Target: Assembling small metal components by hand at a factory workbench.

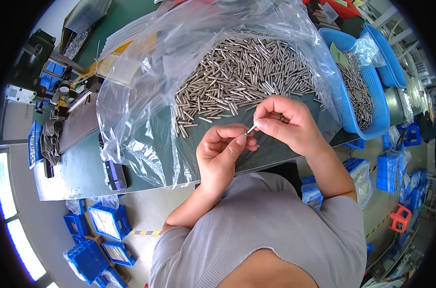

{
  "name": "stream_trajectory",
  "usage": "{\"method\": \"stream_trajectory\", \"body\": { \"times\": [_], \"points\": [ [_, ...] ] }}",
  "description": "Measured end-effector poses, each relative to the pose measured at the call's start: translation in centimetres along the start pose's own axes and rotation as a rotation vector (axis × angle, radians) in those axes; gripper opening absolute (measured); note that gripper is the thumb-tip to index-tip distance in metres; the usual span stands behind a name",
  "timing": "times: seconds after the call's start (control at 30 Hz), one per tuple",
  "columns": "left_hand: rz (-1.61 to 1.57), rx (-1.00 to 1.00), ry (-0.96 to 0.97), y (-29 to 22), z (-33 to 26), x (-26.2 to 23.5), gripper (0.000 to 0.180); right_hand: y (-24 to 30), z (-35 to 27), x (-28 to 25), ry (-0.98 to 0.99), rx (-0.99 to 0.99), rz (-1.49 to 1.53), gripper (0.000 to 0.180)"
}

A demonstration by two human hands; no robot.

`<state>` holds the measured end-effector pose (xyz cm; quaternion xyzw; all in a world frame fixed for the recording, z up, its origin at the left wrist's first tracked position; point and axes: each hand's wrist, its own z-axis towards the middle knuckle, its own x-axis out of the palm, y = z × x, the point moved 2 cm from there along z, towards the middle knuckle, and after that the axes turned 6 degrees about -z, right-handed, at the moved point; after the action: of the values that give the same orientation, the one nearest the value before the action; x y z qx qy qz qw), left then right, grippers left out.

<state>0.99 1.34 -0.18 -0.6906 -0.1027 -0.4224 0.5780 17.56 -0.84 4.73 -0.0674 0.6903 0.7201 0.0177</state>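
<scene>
Between my two hands is a small slim metal pin (250,129), bright at the end near the right fingers. My left hand (222,152) pinches its lower end between thumb and fingertips. The upper end is pinched by the thumb and forefinger of my right hand (289,124). Just beyond them, a large heap of similar metal pins (247,72) lies spread on a clear plastic sheet (136,120). The fingers partly cover the held pin, so its full shape does not show.
To the right, a blue perforated basket (378,108) holds more pins, with another blue basket (388,57) behind. A measuring device with a dial (64,87) stands at the left of the green table (79,168). Blue crates (107,221) and a red stool (400,218) are on the floor.
</scene>
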Motion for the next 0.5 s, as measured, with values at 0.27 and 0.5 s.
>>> {"method": "stream_trajectory", "body": {
  "times": [0.27, 0.5],
  "points": [
    [0.013, 0.008, 0.005, 0.0, 0.1, 0.2, 0.008, -1.1, 0.4, 0.7, 0.011, -0.111, -0.141, 0.003],
    [0.018, 0.011, -0.008, 0.0, 0.0, 0.2, 0.007, -1.3, -0.1, -0.1, -0.130, 0.052, 0.105, 0.007]
  ]
}}
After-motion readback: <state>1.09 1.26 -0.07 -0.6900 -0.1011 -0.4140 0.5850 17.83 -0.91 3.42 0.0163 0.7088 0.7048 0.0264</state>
